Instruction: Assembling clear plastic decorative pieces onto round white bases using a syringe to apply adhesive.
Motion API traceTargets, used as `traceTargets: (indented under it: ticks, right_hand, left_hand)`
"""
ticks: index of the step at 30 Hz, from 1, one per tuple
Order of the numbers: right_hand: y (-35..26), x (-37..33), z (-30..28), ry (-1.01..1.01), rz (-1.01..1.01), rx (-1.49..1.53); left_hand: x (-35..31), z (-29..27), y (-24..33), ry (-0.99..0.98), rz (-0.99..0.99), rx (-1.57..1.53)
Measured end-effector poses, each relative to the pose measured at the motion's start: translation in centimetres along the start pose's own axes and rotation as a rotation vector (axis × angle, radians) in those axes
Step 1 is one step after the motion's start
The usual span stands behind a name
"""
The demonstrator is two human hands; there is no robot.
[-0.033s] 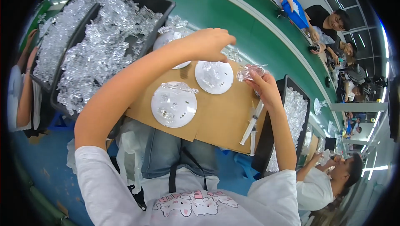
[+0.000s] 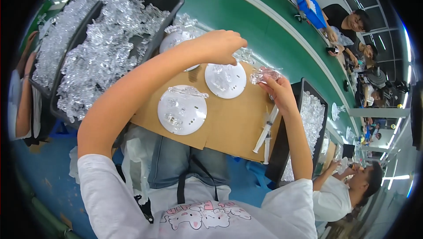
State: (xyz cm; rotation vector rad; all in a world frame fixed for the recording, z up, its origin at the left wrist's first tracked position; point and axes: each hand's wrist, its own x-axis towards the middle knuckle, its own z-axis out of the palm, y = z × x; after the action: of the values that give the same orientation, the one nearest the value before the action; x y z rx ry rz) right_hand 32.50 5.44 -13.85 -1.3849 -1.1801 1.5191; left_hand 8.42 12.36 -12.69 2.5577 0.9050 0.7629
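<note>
My left hand reaches across above the far edge of a white round disc. Its fingers are curled downward, and the tips are hidden, so what they hold cannot be made out. Just beyond the fingers lie clear plastic pieces. A clear plastic part is pinched in my right hand, at the right of the discs. Nearer to me sits another white disc with clear parts on it. A third white disc lies partly behind my left forearm.
Two syringes rest on the cardboard sheet at the right. Black bins heaped with clear plastic parts stand left, and another black bin stands right. Co-workers sit along the green table, including a person close on my right.
The fingers of my left hand have drawn in slightly. My right hand stays in place with the clear plastic part, and the whole view has shifted a little.
</note>
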Motion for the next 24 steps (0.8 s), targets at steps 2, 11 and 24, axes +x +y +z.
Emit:
traceTargets:
  ticks: [2, 11, 24]
  right_hand:
    - [1.5, 1.5, -0.6, 0.032, 0.011, -0.098]
    - [3.6, 4.9, -0.4, 0.029, 0.088, -0.276]
    - [4.5, 4.5, 1.2, 0.151, -0.187, -0.640]
  left_hand:
    - [0.5, 1.8, -1.1, -0.205, -0.035, 0.094]
    - [1.3, 4.0, -2.1, -0.146, -0.150, -0.154]
    - [1.3, 4.4, -2.0, -0.099, -0.151, -0.191]
